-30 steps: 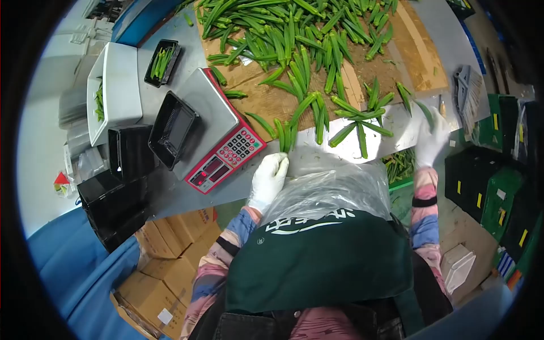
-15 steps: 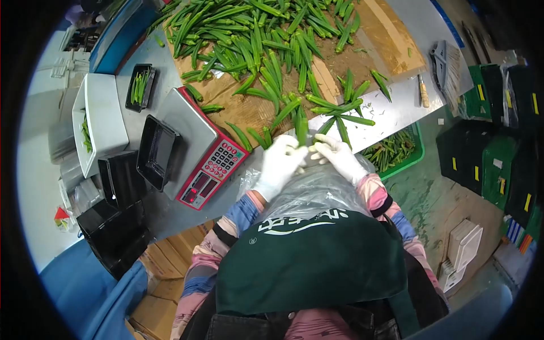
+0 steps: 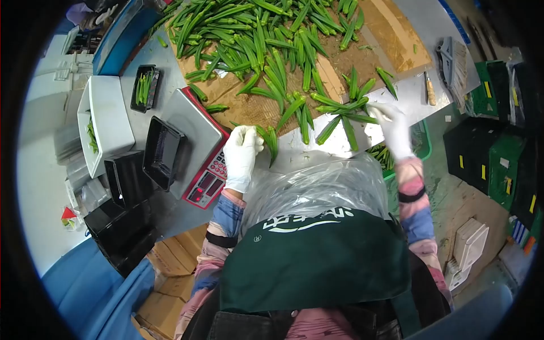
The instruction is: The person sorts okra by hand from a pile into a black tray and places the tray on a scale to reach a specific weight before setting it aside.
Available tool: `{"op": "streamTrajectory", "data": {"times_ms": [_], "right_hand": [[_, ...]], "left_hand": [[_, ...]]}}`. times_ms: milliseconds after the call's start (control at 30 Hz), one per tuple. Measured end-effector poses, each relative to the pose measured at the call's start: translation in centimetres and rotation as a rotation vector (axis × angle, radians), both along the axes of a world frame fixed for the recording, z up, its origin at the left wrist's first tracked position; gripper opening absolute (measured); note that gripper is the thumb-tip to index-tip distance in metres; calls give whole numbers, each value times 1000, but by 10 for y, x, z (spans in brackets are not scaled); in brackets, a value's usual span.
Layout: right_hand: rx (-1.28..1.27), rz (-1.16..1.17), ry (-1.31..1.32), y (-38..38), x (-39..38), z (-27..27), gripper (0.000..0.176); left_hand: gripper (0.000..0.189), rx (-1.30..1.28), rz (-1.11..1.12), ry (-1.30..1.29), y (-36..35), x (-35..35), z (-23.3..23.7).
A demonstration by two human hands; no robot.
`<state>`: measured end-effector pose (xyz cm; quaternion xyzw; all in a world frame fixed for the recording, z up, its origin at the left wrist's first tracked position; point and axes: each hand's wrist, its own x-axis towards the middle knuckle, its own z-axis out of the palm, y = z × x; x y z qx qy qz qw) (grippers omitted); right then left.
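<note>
The left hand (image 3: pixel 241 154), in a white glove, is closed around a few okra pods (image 3: pixel 270 141) at the near edge of the tabletop (image 3: pixel 167 67), just beside the red-keyed scale (image 3: pixel 194 116). A black tray (image 3: pixel 161 153) sits tilted on the scale's near-left side. The right hand (image 3: pixel 391 126), gloved too, is well apart to the right, its fingertips on loose okra (image 3: pixel 345 109) near the same edge; whether it grips any I cannot tell. An okra heap (image 3: pixel 255 34) covers cardboard (image 3: pixel 396 34) toward the far edge. A knife (image 3: pixel 430 90) lies by the right edge, a white tray (image 3: pixel 110 113) at the left edge
</note>
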<state>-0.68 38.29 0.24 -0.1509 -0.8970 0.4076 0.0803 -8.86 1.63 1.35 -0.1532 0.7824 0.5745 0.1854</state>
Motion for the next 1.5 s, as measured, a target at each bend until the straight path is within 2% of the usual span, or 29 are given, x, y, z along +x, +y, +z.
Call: {"op": "streamTrajectory", "data": {"times_ms": [33, 67, 133, 167, 233, 267, 300, 367, 400, 433, 467, 500, 533, 567, 633, 700, 767, 867, 933, 967, 1033, 1100, 1167, 1233, 1300, 1333, 1433, 1467, 1500], "right_hand": [[-50, -4, -30, -25, -17, 2, 20], [91, 62, 31, -33, -31, -43, 18], [386, 211, 39, -57, -55, -60, 26], [449, 262, -24, -65, -60, -70, 31], [511, 298, -112, -72, -66, -73, 30], [464, 274, -59, -70, -65, -73, 30], [418, 251, -6, -64, -63, -71, 30], [245, 130, 141, -48, -43, -47, 27], [238, 81, 115, -34, -28, -32, 27], [89, 31, 129, -11, -9, -30, 26], [79, -100, 47, 5, 13, -14, 28], [324, -115, 6, 40, 34, -20, 31], [700, -182, -105, 51, 47, -4, 32], [804, -217, -17, 63, 62, -6, 30], [704, -216, -5, 69, 76, -13, 31], [441, -141, -53, 53, 72, -33, 30], [383, 16, -15, 18, 46, -33, 32], [324, 32, 20, -22, 22, -70, 32], [394, 61, -50, -27, 17, -79, 31], [342, 94, -80, -22, 20, -78, 30], [236, 160, -141, -10, 32, -72, 29], [120, 127, -127, -4, 40, -58, 24], [-27, 70, -185, 0, 38, -43, 23], [96, 63, -85, -11, 23, -37, 23], [136, 90, 62, -20, 1, -48, 25], [318, 162, 77, -24, -8, -46, 27], [459, 293, -73, -24, -21, -65, 28], [469, 282, -48, -21, -22, -78, 27], [458, 262, -46, -19, -20, -64, 26]], "left_hand": [[16, -31, -11, -56, -3, 6, 0], [16, -62, -22, -113, -7, 15, -3], [17, -161, -61, -167, -5, 30, -3], [19, -165, -81, -149, -4, 39, -10], [28, -254, -148, 47, -1, 50, -34], [38, -445, -239, 125, -2, 51, -44], [42, -501, -245, 146, 2, 50, -53], [47, -734, -339, 246, 16, 44, -40], [47, -738, -340, 212, 18, 40, -38], [48, -739, -342, 179, 20, 37, -36], [49, -739, -346, 147, 22, 34, -37], [49, -708, -341, 178, 22, 33, -40], [49, -673, -335, 209, 21, 31, -46], [49, -639, -327, 237, 19, 32, -53], [45, -370, -271, 103, 24, 30, -61], [44, -79, -200, 14, 35, 30, -66], [46, -16, -182, -7, 46, 25, -63], [50, 154, -114, -13, 48, 13, -58], [47, 161, -122, 93, 37, 5, -56], [46, 191, -152, 163, 31, 0, -58], [39, 210, -110, 42, 30, -12, -37], [33, 103, -112, 0, 37, -18, -26], [32, 88, -187, 53, 51, -20, -30], [32, 53, -276, 205, 69, -22, -47], [33, -192, -403, 400, 83, -22, -67], [29, -171, -356, 354, 91, -23, -67], [28, -337, -440, 139, 93, -33, -57], [25, -337, -457, 259, 77, -36, -92], [24, -225, -412, 182, 75, -40, -84]]}}
